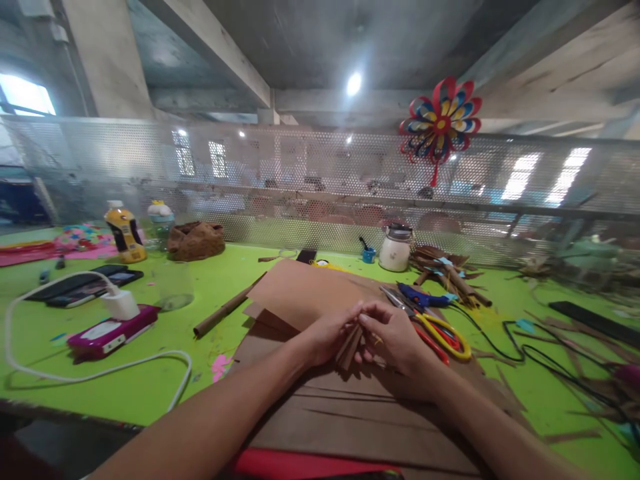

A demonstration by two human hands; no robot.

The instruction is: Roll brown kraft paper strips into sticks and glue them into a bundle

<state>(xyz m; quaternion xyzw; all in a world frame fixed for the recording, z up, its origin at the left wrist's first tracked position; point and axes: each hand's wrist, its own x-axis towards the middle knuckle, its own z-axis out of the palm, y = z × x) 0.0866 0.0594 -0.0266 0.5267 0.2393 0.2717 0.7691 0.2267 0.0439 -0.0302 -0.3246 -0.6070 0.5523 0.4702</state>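
Observation:
Both hands meet over a stack of brown paper sheets (310, 417) in front of me. My left hand (327, 337) is closed around a small bundle of folded brown paper strips (350, 348), which fan out downward below the fingers. From the other side my right hand (393, 331) pinches the upper end of the same strips between thumb and fingers. The fingertips partly hide where the strips are held. Close to the right hand lie scissors with yellow handles (453, 337) and a blue glue gun (423, 297).
A purple power strip (113, 337) with a white plug and cable lies left, near phones (90, 285) and a clear cup (175, 287). A rolled paper tube (225, 310), a white jar (395, 250), paper scraps (450, 270) and black cords (523, 340) surround the stack. Perforated metal panels (310, 180) stand behind.

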